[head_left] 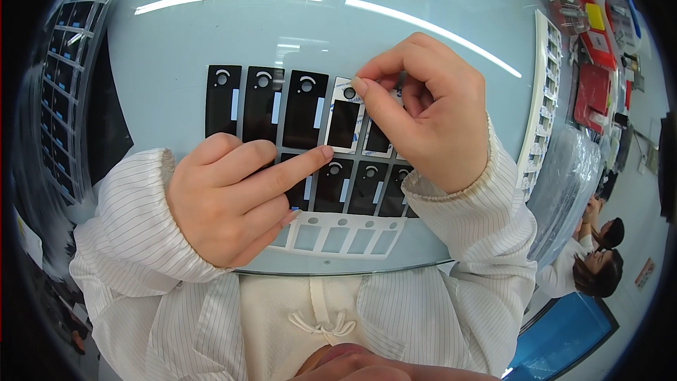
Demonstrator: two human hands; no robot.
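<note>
My right hand point(423, 116) has thumb and forefinger pinched together on the top corner of a black film panel point(344, 123) near the desk's point(169, 56) middle, while my left hand point(233, 194), forefinger stretched out and the rest curled, presses the sheet of black panels point(262, 102). If that press slips, I reckon the sheet lifts and the film creases. White punched-out frame strips lie at the near edge point(342, 236) and right edge point(539, 109); red packages point(592, 88) sit beyond.
</note>
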